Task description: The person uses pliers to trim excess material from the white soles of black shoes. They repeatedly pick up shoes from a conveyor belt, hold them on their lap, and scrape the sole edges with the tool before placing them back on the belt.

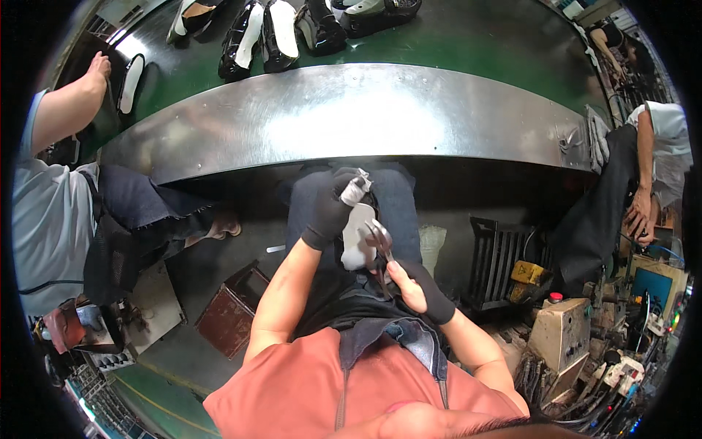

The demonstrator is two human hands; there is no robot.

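Observation:
My left hand [329, 208], in a black glove, grips the toe end of a shoe on a white last [356, 238], held sole-up over my lap. A strip of pale material is pinched at my fingertips. My right hand [417, 285], partly covered by a black glove, holds metal pincers [379, 241] whose jaws rest against the white sole. I sit with my knees under the steel edge of a conveyor.
A curved steel ledge [351, 117] fronts a green conveyor belt [468, 36] carrying several black shoes with white soles [241, 40]. A seated person [51, 212] is at my left, reaching to the belt; another person [651, 168] stands right. A brown box [230, 311] and machines [563, 329] sit on the floor.

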